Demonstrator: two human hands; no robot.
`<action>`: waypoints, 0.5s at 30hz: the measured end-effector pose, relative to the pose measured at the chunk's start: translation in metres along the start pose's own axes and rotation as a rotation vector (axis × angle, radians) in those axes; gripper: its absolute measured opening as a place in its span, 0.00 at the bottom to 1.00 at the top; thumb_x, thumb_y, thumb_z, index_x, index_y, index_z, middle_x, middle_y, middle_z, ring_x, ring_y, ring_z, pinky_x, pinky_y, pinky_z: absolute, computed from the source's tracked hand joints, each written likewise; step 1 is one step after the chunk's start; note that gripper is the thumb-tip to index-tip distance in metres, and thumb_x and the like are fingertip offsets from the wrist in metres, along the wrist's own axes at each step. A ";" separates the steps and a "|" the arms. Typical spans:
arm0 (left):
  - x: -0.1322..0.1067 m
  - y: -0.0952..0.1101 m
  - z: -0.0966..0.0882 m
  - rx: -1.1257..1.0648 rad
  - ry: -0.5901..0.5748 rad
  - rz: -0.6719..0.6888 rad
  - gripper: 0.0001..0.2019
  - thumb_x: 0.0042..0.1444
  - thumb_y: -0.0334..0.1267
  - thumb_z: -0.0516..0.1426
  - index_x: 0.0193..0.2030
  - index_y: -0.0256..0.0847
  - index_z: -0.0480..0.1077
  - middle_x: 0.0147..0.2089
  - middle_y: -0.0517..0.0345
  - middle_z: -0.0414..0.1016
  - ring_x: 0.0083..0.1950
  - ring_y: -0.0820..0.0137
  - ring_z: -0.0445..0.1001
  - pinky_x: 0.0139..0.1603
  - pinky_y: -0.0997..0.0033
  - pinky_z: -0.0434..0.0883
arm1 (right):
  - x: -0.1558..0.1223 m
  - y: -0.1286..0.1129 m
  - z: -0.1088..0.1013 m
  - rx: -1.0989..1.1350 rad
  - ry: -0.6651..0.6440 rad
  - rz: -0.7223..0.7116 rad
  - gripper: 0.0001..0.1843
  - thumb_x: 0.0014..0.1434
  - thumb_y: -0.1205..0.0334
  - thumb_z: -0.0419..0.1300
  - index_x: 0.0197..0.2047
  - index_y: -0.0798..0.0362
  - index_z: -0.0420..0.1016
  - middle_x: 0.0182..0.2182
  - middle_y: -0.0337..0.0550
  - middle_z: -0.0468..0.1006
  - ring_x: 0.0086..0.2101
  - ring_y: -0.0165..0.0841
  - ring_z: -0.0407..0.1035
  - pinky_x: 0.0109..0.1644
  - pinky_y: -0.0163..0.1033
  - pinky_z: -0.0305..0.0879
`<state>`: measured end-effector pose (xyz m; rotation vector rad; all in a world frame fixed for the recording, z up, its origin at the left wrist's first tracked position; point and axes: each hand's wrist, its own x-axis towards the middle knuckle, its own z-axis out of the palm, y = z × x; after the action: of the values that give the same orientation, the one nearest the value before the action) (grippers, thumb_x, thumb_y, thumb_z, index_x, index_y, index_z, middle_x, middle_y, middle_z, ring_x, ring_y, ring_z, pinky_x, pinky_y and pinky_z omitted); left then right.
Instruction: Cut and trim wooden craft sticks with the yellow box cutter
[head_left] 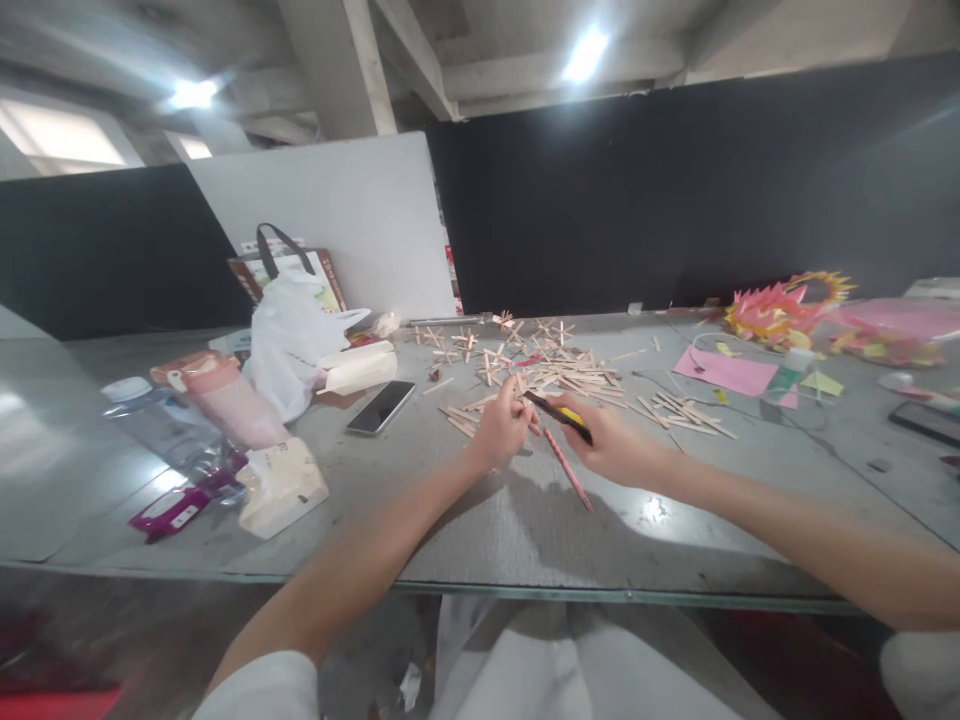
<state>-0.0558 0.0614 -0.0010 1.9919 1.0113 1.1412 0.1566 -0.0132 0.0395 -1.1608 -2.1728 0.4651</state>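
My left hand point(501, 428) is closed in a pinch on a small wooden stick point(517, 385) held just above the grey table point(420, 520). My right hand point(611, 440) is shut on a black and yellow tool point(559, 412), perhaps a cutter, whose tip points toward the left hand. A pink pencil point(568, 468) lies on the table between and below both hands. Just beyond the hands is a pile of loose wooden sticks point(555, 372), some glued into small crosses.
A black phone point(381, 407) lies left of the hands, near a white plastic bag point(289, 335), a pink bottle point(225, 395), a clear bottle point(154, 425) and a small cream box point(281, 487). Pink paper point(724, 372) and paper craft point(780, 308) sit at the right. Dark panels stand behind.
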 end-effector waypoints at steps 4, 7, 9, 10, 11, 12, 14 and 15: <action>-0.001 0.005 -0.002 -0.027 0.006 0.033 0.28 0.64 0.34 0.56 0.70 0.39 0.59 0.31 0.65 0.82 0.29 0.70 0.84 0.38 0.72 0.77 | -0.011 -0.002 0.014 0.036 -0.011 0.047 0.26 0.72 0.63 0.50 0.71 0.52 0.63 0.21 0.33 0.72 0.17 0.31 0.63 0.25 0.34 0.55; -0.002 0.007 -0.004 0.020 0.004 0.028 0.27 0.64 0.34 0.56 0.70 0.39 0.61 0.31 0.65 0.82 0.29 0.69 0.84 0.37 0.73 0.77 | -0.007 -0.006 0.005 0.019 -0.023 0.027 0.25 0.72 0.63 0.50 0.70 0.51 0.65 0.24 0.36 0.77 0.19 0.32 0.66 0.27 0.34 0.57; -0.002 0.007 -0.004 0.039 -0.001 0.014 0.27 0.64 0.34 0.56 0.70 0.38 0.61 0.31 0.64 0.82 0.29 0.69 0.84 0.36 0.73 0.76 | 0.002 -0.007 -0.008 -0.020 -0.009 0.002 0.23 0.70 0.64 0.52 0.66 0.50 0.70 0.33 0.44 0.83 0.25 0.33 0.71 0.32 0.36 0.63; -0.002 0.007 -0.004 0.042 -0.002 0.010 0.27 0.64 0.34 0.56 0.70 0.38 0.61 0.31 0.64 0.82 0.28 0.69 0.84 0.36 0.73 0.76 | 0.006 -0.008 -0.014 -0.035 -0.005 -0.013 0.22 0.68 0.65 0.53 0.64 0.50 0.72 0.38 0.46 0.84 0.28 0.34 0.74 0.34 0.37 0.65; -0.002 0.007 -0.003 0.040 -0.001 0.007 0.27 0.64 0.34 0.56 0.70 0.37 0.61 0.31 0.64 0.82 0.28 0.69 0.84 0.36 0.73 0.76 | 0.009 -0.008 -0.018 -0.046 -0.003 -0.028 0.21 0.67 0.66 0.54 0.62 0.50 0.74 0.41 0.48 0.85 0.31 0.35 0.75 0.36 0.37 0.66; -0.002 0.007 -0.003 0.036 0.001 0.006 0.27 0.64 0.34 0.56 0.70 0.37 0.61 0.31 0.64 0.82 0.29 0.69 0.84 0.37 0.73 0.77 | 0.011 -0.008 -0.021 -0.048 0.001 -0.040 0.20 0.67 0.66 0.55 0.60 0.50 0.75 0.44 0.49 0.85 0.33 0.36 0.76 0.38 0.37 0.67; -0.002 0.008 -0.002 0.020 0.004 0.007 0.28 0.64 0.34 0.56 0.70 0.38 0.60 0.31 0.64 0.82 0.30 0.69 0.85 0.39 0.72 0.77 | 0.009 -0.007 -0.017 -0.028 0.015 -0.044 0.20 0.68 0.65 0.54 0.61 0.50 0.75 0.44 0.49 0.85 0.33 0.35 0.76 0.38 0.37 0.67; -0.003 0.008 -0.002 0.008 0.006 0.005 0.28 0.64 0.35 0.56 0.71 0.38 0.60 0.31 0.64 0.82 0.30 0.69 0.85 0.39 0.72 0.77 | 0.006 -0.006 -0.012 -0.008 0.020 -0.033 0.21 0.69 0.64 0.53 0.63 0.50 0.73 0.42 0.48 0.85 0.31 0.35 0.75 0.37 0.37 0.67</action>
<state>-0.0561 0.0552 0.0057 1.9994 1.0152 1.1483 0.1584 -0.0113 0.0542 -1.1275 -2.1754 0.4285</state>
